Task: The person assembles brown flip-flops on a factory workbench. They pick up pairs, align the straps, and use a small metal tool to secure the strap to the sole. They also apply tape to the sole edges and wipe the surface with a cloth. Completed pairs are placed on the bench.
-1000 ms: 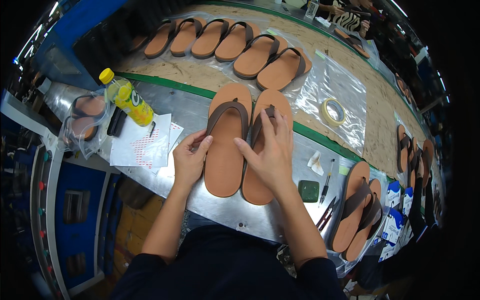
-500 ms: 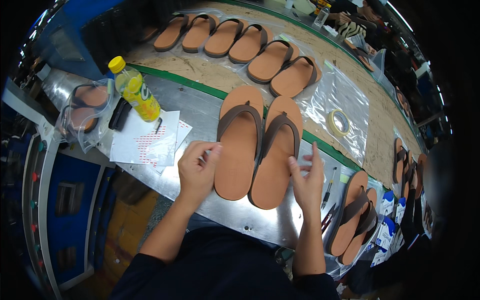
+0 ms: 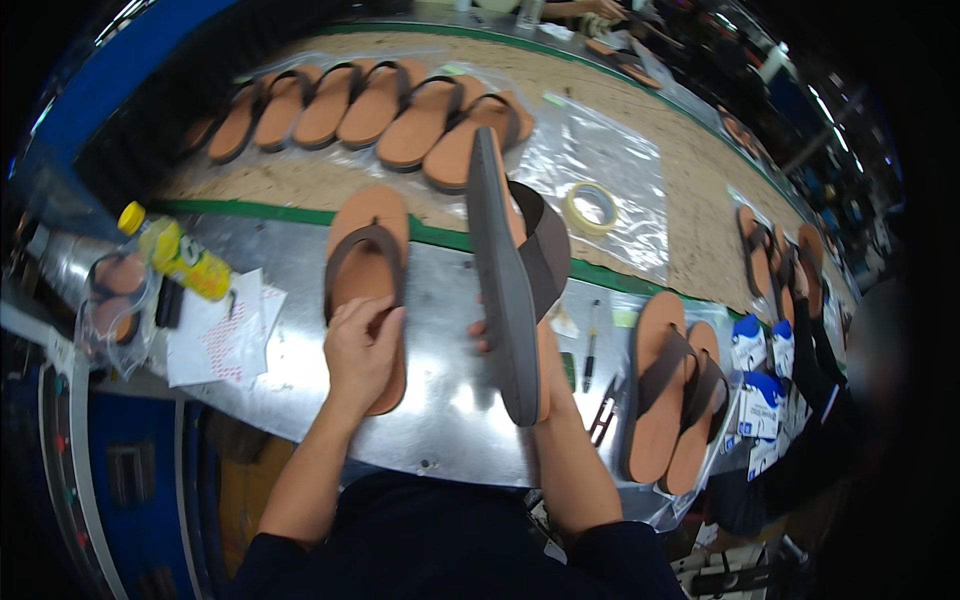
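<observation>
My right hand (image 3: pixel 480 336), mostly hidden, grips a tan flip-flop with a dark brown strap (image 3: pixel 508 290) from behind. That flip-flop stands raised on its edge, its grey sole turned left; only fingertips show past the sole. Its mate, the left flip-flop (image 3: pixel 362 275), lies flat on the metal table with its footbed up. Over this one's middle, below the strap, is my left hand (image 3: pixel 362 345). Its fingers are loosely bent, with a gap between thumb and forefinger, and nothing is held in them.
Behind is a row of several flip-flops (image 3: pixel 370 105) on plastic, beside a tape roll (image 3: pixel 592 208) on clear bags. A yellow-capped bottle (image 3: pixel 180 258) lies near papers (image 3: pixel 222 335) at left. To the right are a pen (image 3: pixel 590 345) and another flip-flop pair (image 3: pixel 658 390).
The right flip-flop, flat beside its mate before, is now lifted and turned on edge in my right hand. My left hand has moved over the left flip-flop. The whole view has shifted.
</observation>
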Demonstrator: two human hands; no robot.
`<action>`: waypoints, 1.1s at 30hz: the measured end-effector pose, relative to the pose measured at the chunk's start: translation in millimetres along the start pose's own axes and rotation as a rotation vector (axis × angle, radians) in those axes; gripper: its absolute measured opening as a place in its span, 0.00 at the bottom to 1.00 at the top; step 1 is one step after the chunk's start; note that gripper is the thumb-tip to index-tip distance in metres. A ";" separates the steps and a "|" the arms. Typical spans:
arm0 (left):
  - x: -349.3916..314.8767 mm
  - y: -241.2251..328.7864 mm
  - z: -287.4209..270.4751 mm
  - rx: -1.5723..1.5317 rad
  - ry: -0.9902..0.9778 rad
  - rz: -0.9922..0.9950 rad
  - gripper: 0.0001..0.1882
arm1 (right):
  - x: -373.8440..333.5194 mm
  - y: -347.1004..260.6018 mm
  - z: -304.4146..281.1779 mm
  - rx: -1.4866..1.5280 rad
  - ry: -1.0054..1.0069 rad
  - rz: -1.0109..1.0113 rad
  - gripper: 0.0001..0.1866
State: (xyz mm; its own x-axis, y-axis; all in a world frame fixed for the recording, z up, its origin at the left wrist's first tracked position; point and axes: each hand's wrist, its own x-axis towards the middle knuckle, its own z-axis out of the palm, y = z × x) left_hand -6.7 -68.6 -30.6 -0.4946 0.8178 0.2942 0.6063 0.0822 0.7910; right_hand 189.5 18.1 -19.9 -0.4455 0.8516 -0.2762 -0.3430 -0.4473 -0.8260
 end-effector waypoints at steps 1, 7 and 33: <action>-2.6 -2.3 3.3 -0.124 0.045 -0.033 0.10 | -1.0 0.1 0.5 0.017 -0.020 -0.031 0.23; -2.2 12.8 -20.2 -0.714 0.144 -0.345 0.09 | -6.2 -2.7 -3.2 0.077 -0.056 -0.049 0.20; -22.0 17.7 -47.9 -1.033 0.021 -0.369 0.15 | 1.4 18.8 11.0 -0.560 0.189 -0.342 0.25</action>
State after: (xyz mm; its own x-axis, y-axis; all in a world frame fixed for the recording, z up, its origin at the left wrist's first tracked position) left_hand -14.9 -112.4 2.6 -0.5548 0.8304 -0.0514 -0.3904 -0.2052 0.8975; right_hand 173.3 7.9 -30.4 -0.2189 0.9757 0.0069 0.0637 0.0213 -0.9977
